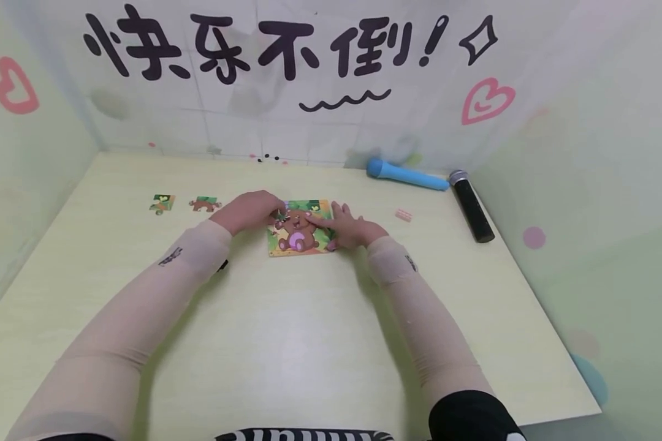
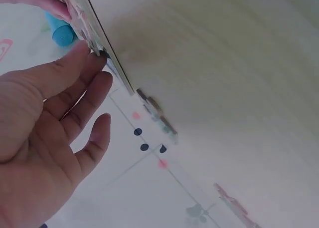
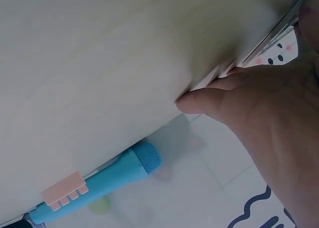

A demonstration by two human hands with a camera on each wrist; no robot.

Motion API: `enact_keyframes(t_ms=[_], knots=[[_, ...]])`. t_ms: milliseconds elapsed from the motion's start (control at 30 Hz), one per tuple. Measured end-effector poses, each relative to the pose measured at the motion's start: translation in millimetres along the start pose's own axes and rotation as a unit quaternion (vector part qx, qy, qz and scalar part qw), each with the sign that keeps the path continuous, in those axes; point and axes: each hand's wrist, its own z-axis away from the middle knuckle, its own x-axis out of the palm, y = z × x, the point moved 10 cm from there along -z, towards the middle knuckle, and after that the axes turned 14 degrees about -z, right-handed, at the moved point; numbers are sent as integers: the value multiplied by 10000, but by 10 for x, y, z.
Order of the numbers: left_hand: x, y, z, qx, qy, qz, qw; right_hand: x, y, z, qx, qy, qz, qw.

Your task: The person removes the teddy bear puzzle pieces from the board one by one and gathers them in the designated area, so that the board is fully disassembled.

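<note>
A square jigsaw puzzle with a brown bear lies on the table. My left hand is at its upper left corner. In the left wrist view, thumb and forefinger of the left hand pinch a small puzzle piece at the puzzle's edge, mostly hidden; the other fingers are loosely bent. My right hand rests at the puzzle's right side, fingers spread, one finger reaching over the bear's picture. Two loose puzzle pieces lie to the left, one green and yellow, one brown and green.
To the right lies a small pink comb-like piece. A blue toy microphone lies along the back edge by the wall, and a black microphone with a silver head lies at the right edge. Printed walls enclose the table.
</note>
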Motion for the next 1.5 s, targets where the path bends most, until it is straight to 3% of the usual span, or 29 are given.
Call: enact_keyframes(t_ms=[167,367,467,767,1067,1333,1500], knots=[[-47,40,20,-73,229,-400,9989,2,17,0,5,2,0,10000],[-23,84,40,-29,131,-521,9986,-9,1,13,18,9,78,10000],[13,70,50,-5,38,-308,9995,-14,-8,25,43,-7,42,10000],[96,-17,51,-333,-273,615,9972,-20,9,28,-9,3,110,9999],[147,-33,41,-472,-426,490,9968,1,31,-4,-19,-53,73,10000],[151,36,14,-323,-575,293,9974,5,18,5,-2,-56,-18,10000],[154,73,28,-615,-652,49,9960,2,-16,25,20,-51,-41,10000]])
